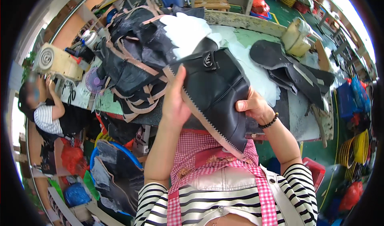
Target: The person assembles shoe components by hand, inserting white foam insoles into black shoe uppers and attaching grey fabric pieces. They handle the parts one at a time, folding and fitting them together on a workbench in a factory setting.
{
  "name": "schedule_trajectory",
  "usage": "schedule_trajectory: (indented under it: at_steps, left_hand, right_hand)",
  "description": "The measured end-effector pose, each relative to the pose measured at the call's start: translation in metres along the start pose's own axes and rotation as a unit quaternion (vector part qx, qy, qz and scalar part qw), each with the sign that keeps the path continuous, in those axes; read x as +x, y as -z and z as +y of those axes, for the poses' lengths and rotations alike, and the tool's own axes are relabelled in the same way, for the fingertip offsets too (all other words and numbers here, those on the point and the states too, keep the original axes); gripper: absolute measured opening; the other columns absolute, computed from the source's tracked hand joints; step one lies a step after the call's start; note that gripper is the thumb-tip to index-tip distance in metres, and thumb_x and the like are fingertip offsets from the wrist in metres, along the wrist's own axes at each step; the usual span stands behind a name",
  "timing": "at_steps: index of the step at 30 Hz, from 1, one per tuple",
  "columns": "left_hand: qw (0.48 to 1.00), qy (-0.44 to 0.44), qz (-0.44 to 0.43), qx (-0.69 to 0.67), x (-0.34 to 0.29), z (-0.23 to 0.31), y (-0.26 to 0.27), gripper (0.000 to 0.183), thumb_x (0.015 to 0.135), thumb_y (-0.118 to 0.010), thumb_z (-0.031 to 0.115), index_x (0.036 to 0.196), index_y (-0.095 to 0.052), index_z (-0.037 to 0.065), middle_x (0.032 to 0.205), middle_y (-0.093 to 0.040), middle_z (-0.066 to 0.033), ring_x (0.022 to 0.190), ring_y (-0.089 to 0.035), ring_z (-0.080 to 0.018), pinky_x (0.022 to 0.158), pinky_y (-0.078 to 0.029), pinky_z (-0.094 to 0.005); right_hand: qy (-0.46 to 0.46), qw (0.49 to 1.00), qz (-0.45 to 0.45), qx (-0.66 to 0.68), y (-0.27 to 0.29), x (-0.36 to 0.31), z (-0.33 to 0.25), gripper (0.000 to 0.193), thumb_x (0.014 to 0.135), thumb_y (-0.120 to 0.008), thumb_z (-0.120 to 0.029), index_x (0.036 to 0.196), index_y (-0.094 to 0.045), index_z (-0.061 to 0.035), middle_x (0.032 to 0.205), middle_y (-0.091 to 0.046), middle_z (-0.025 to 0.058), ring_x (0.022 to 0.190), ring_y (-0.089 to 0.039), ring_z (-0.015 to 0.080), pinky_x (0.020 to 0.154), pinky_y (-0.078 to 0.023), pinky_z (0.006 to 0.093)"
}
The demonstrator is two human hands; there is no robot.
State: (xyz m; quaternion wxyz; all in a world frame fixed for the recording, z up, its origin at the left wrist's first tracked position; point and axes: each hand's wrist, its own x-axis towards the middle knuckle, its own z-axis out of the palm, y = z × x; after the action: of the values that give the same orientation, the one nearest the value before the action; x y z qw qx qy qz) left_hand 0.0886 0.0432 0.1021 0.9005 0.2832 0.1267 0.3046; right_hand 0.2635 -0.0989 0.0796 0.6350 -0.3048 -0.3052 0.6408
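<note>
"Where is the black leathery piece [214,94]?"

"Held up above the middle of the surface's [306,124] near edge, tilted, its lower tip reaching past that edge in front of the pink checked apron [192,148]. A beige saw-toothed strip [208,124] lines its left side."

"And each grip?"

"Both are closed on it. The left hand [176,102] holds the toothed side, thumb up; the right hand [256,106] pinches the opposite side, thumb in front, a beaded bracelet [269,121] at the wrist. The fingers behind are mostly hidden."

"What lies around?"

"A heap of dark pieces [128,70] covers the surface toward its left end, with a white scalloped sheet [186,32] beside it. More flat dark cutouts [294,72] lie near the right edge, and a cream container [296,38] stands by the far right corner."
</note>
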Motion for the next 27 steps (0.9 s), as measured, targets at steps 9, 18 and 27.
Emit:
schedule_trajectory:
  at_steps: [9,18,27]
  left_hand:
    - [1.000,0.017,0.010,-0.021,0.008,0.019,-0.020,0.041,0.097,-0.057,0.027,0.126,-0.054,-0.001,0.122,-0.062,-0.0142,0.108,-0.062,-0.0262,0.096,-0.049,-0.0397]
    - [0.710,-0.096,-0.139,0.684,-0.038,0.065,-0.041,0.030,0.085,-0.071,0.018,0.106,-0.064,-0.003,0.078,-0.066,-0.0155,0.069,-0.060,-0.0134,0.065,-0.048,-0.0318]
    - [0.704,0.119,-0.244,0.656,-0.076,0.047,-0.061,0.018,0.081,-0.073,0.012,0.084,-0.062,-0.002,0.057,-0.050,-0.0083,0.058,-0.041,-0.0051,0.051,-0.035,-0.0289]
  right_hand:
    - [0.067,0.984,-0.006,-0.167,0.019,0.003,0.010,0.046,0.074,-0.083,-0.010,0.114,-0.064,0.0020,0.108,-0.068,0.0059,0.099,-0.062,0.0109,0.088,-0.051,0.0287]
    - [0.036,0.801,-0.023,-0.597,-0.031,-0.045,-0.117,0.064,0.066,-0.086,-0.025,0.120,-0.059,-0.0030,0.109,-0.068,0.0119,0.105,-0.064,0.0235,0.089,-0.049,0.0353]
    - [0.143,0.777,-0.223,-0.571,-0.057,-0.002,-0.045,0.047,0.068,-0.086,-0.031,0.064,-0.050,-0.0014,0.054,-0.047,0.0065,0.047,-0.045,0.0187,0.045,-0.034,0.0320]
